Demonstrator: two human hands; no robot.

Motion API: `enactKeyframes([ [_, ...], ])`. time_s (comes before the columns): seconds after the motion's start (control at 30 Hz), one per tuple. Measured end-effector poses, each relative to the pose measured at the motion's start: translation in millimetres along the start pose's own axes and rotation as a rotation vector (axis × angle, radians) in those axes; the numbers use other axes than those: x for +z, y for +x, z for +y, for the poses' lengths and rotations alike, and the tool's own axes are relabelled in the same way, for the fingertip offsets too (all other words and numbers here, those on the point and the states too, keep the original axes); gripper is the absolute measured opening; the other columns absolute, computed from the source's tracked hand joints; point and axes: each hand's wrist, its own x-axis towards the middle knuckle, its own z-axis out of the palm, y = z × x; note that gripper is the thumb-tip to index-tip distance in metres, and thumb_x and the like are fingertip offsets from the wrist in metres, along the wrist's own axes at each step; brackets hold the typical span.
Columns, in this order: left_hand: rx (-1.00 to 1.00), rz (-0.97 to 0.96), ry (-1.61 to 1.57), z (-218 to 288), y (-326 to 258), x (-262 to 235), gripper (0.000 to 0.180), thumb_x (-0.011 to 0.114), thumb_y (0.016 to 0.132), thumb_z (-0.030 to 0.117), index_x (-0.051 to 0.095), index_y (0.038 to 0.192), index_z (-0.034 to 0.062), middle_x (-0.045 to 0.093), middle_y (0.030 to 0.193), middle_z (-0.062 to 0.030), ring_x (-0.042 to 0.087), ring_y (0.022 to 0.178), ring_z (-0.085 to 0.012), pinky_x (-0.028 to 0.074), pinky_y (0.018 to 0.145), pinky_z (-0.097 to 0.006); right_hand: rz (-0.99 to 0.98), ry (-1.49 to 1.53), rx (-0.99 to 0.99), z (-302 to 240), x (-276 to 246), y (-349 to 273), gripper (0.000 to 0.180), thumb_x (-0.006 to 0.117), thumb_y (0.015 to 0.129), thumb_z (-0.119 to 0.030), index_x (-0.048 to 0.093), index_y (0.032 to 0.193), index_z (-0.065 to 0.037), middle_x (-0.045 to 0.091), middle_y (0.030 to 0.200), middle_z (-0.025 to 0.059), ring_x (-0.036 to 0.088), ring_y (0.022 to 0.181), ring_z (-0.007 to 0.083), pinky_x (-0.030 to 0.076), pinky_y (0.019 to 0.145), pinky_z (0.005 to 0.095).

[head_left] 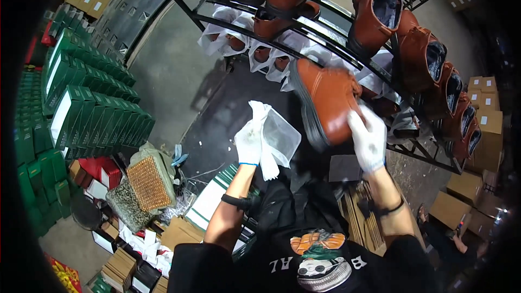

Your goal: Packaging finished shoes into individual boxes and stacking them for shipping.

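A white knit glove covers my left hand, whose fingers are closed on a thin translucent white bag. The bag's folded edge hangs down beside the wrist. To the right, my gloved right hand grips a reddish-brown leather shoe with a dark sole. The shoe is tilted in the air, its sole facing left, and it is apart from the bag. Just beyond it stands a black metal rack bearing more brown shoes on top. On its lower tier, several shoes sit in white wrapping.
Green shoeboxes are stacked at the left. Near my left forearm lie a beaded cushion, paper and loose boxes. Flat cardboard stands beside my right side. Brown cartons and part of another person appear at the right.
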Motion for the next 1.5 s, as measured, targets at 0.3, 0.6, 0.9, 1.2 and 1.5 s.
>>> enactKeyframes([
  [0.3,0.166,-0.171,-0.106,51.8,-30.6,5.4,0.026,0.067,0.109,0.017,0.078,0.122,-0.0036,0.079,0.096,-0.0045,0.065,0.091,-0.0064,0.054,0.081,-0.028,-0.101,0.602,0.64,-8.0,-1.9,-91.6,0.018,0.071,0.106,-0.026,0.07,0.096,-0.011,0.058,0.075,-0.0032,0.046,0.053,0.0046,0.034,0.047,0.0256],
  [0.6,0.354,-0.378,0.391,153.3,-81.7,24.4,0.023,0.07,0.103,0.008,0.077,0.124,-0.0009,0.082,0.109,-0.0203,0.08,0.092,-0.0216,0.058,0.083,-0.03,-0.475,-0.624,-0.64,21.7,-36.5,-108.5,0.016,0.07,0.095,-0.027,0.07,0.085,-0.015,0.068,0.083,0.0087,0.072,0.076,0.0318,0.057,0.065,0.0445],
  [0.9,0.209,-0.407,0.046,182.3,-111.7,20.2,0.021,0.073,0.104,0.012,0.08,0.115,-0.0045,0.076,0.082,-0.0068,0.06,0.078,-0.0052,0.052,0.068,-0.029,0.089,0.01,0.066,43.4,-7.1,-98.1,0.023,0.07,0.1,-0.023,0.077,0.097,-0.002,0.074,0.09,0.0199,0.072,0.081,0.0383,0.055,0.075,0.0409],
  [1.2,0.137,-0.106,-0.204,123.4,27.0,11.0,0.021,0.068,0.106,0.013,0.078,0.111,-0.0048,0.077,0.091,-0.0032,0.065,0.082,-0.0103,0.052,0.072,-0.031,0.534,-0.635,-0.415,47.5,34.8,27.8,0.013,0.066,0.094,-0.008,0.077,0.1,-0.002,0.07,0.09,0.0189,0.07,0.079,0.0396,0.058,0.07,0.0477],
  [1.5,0.468,-0.126,0.166,43.8,132.1,-14.2,0.019,0.073,0.101,0.018,0.079,0.102,-0.0001,0.079,0.09,-0.0091,0.072,0.079,-0.0164,0.057,0.074,-0.03,-0.178,-0.32,0.082,47.8,189.9,82.7,0.03,0.082,0.09,-0.033,0.073,0.103,-0.008,0.068,0.09,0.0159,0.069,0.085,0.0352,0.058,0.083,0.0463],
])
